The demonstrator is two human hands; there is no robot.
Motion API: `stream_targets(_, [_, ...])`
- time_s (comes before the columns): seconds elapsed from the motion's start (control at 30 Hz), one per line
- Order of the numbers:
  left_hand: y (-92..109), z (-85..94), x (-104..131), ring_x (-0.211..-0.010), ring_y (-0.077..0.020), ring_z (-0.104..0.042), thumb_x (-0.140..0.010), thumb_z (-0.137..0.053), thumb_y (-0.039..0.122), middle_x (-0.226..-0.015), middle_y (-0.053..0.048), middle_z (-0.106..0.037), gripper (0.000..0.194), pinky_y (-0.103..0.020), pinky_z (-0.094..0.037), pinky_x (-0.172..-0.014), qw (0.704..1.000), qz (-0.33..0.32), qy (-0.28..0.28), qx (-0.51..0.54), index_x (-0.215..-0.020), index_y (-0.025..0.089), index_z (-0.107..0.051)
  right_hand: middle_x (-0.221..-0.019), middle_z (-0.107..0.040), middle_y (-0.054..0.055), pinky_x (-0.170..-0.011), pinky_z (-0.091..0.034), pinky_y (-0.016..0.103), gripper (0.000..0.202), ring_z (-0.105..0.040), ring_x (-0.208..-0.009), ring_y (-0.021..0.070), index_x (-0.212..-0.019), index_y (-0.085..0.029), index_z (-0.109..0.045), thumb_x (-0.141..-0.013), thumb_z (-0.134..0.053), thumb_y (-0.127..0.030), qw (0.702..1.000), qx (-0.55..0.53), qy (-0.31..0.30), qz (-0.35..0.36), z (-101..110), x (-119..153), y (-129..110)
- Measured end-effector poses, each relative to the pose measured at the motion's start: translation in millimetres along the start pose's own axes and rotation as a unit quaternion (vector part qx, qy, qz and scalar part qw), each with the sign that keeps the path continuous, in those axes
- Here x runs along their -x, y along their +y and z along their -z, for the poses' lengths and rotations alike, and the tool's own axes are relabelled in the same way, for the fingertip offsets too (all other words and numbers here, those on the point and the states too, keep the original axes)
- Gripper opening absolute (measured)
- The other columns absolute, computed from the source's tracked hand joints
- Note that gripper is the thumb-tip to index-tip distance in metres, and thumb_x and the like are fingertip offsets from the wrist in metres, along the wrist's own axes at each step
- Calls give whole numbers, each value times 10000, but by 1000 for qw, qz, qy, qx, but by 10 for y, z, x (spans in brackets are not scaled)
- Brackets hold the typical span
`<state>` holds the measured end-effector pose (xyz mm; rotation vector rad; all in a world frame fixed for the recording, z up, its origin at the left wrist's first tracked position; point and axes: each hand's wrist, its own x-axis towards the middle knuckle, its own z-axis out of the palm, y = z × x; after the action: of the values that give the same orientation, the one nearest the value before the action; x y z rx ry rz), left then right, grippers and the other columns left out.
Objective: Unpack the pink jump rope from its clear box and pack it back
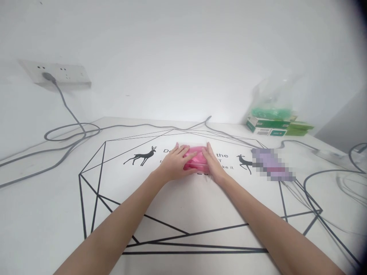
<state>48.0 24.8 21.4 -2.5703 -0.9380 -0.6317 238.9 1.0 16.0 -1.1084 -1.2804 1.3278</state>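
Note:
A small clear plastic packet with bright pink contents [197, 156] lies on the white printed mat [183, 210], near the middle of the lettering. My left hand [174, 162] comes over its left side, the fingers reaching across the top and the thumb along the near edge. Against its right side rests my right hand [213, 162], fingers pointing away from me and pressed to the packet. The packet is held between both hands. What exactly the pink contents are, I cannot make out.
Green-and-white boxes [268, 124] stand at the back right under a clear bag with green contents [271, 110]. A blurred purple object [272, 164] lies right of my hands. A grey cable [132, 125] runs along the wall from the socket [64, 74].

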Motion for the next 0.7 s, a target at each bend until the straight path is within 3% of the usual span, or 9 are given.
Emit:
stream_targets(0.1, [12, -16, -2, -1285, -331, -519, -876, -544, 633, -1331, -184, -588, 653, -568, -300, -1156, 1000, 2, 7, 10, -1338, 173, -585, -1648, 34, -32, -864, -607, 447, 999, -452, -1373, 294, -1537, -400, 116, -846, -563, -649, 999, -44, 1, -28, -32, 63, -105])
stream_targets(0.2, [19, -19, -8, -1285, -332, -522, -875, -548, 631, -1341, -180, -586, 632, -579, -296, -1155, 1000, 9, 8, 18, -1320, 185, -603, -1647, 26, -49, -890, -598, 438, 1041, -484, -1350, 276, -1520, -419, 146, -837, -619, -592, 997, -65, -12, -28, -39, 92, -147])
stream_targets(0.3, [20, -15, -10, -1289, -331, -522, -879, -550, 618, -1359, -179, -575, 612, -581, -295, -1155, 1000, 13, 5, 18, -1318, 195, -606, -1648, -12, -47, -927, -576, 445, 1055, -417, -1400, 269, -1516, -407, 162, -839, -631, -568, 998, -64, -14, -19, -31, 78, -123])
stream_targets(0.47, [3, -8, -1, -1294, -334, -516, -897, -517, 619, -1358, -185, -574, 630, -576, -303, -1153, 1000, 2, -3, 7, -1347, 182, -583, -1646, -28, -62, -1055, -475, 434, 1011, -153, -1507, 246, -1557, -348, 33, -829, -621, -603, 999, -18, 38, 9, -32, 40, -70])
stream_targets(0.7, [6, -11, -6, -1309, -334, -501, -901, -512, 619, -1370, -184, -565, 631, -580, -300, -1156, 1000, 5, -9, 8, -1353, 183, -575, -1649, 18, -57, -1015, -509, 462, 1007, -207, -1494, 265, -1549, -372, 74, -828, -555, -686, 1000, 5, 14, 1, -2, 38, -22])
